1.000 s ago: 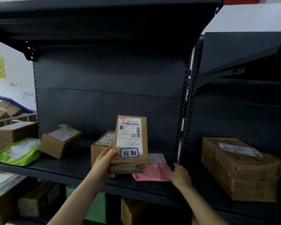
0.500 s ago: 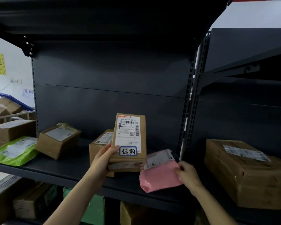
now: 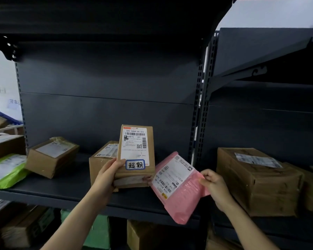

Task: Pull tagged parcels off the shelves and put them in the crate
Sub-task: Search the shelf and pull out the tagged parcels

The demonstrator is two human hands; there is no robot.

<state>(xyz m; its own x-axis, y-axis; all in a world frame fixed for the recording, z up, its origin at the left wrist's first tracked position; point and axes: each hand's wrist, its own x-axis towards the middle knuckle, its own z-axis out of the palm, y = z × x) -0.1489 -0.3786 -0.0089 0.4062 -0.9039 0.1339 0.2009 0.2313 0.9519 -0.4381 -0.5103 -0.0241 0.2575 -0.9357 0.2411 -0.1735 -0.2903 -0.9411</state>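
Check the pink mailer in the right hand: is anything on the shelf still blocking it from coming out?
Nothing visible blocks it. The right hand holds the pink mailer tilted, out over the shelf's front edge. The tagged box in the left hand sits close beside it. The crate is not in view.

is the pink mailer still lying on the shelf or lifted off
Lifted off. The right hand holds the pink mailer tilted up, its lower corner hanging past the shelf edge.
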